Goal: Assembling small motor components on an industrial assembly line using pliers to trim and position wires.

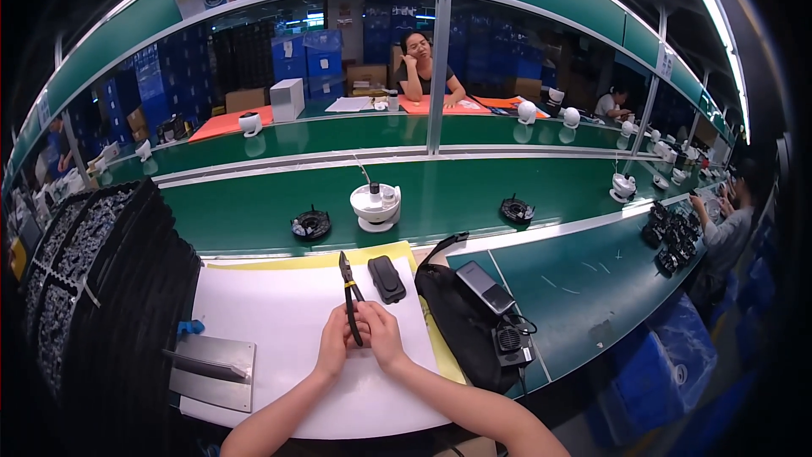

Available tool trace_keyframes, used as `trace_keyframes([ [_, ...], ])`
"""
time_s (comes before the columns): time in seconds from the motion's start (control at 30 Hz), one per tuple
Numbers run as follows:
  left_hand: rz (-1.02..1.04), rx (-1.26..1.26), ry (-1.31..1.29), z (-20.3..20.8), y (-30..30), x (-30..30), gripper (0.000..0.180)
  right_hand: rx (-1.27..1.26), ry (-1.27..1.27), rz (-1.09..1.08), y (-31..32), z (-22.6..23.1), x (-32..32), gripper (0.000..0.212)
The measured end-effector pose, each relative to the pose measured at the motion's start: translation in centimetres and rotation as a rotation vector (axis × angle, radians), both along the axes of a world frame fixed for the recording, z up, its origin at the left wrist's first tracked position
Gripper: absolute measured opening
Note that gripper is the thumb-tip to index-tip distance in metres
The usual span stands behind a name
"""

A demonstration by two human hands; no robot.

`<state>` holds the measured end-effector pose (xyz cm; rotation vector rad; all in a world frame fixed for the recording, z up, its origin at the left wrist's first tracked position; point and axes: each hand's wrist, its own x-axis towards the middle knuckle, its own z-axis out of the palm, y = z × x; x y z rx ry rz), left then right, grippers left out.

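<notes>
A pair of pliers (349, 287) with dark jaws, black handles and yellow bands stands tilted between my hands, jaws pointing away from me. My left hand (333, 345) and my right hand (382, 336) meet around the lower handles, fingers closed and overlapping. Some fingers hide behind one another. Under my hands lies a white sheet (279, 313) over a yellow one (406, 250). Just beyond my right hand rests a small black oval case (387, 279). To the left, a metal plate with an upright fin (222, 372) sits on the sheet near a blue piece (191, 327).
Black trays (152, 288) of small parts are stacked at left. A black bag (457, 322), a power bank (485, 286) and a black device (512, 344) lie right. A white round housing (375, 207) and black ring-shaped parts (312, 224) stand on the green line ahead. Co-workers sit beyond and at right.
</notes>
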<state>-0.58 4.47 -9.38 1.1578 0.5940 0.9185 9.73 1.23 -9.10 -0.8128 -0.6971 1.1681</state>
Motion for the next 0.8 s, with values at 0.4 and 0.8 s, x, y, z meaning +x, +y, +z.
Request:
trace_keyframes([
  [0.4,0.098,0.123,0.029,0.3,0.5,-0.3,0.015,-0.008,0.013,0.159,0.0,-1.2,-0.3,0.024],
  [0.8,0.279,0.165,0.03,-0.3,1.0,-0.6,0.01,-0.042,0.082,0.279,-0.1,-1.1,-1.3,0.02],
])
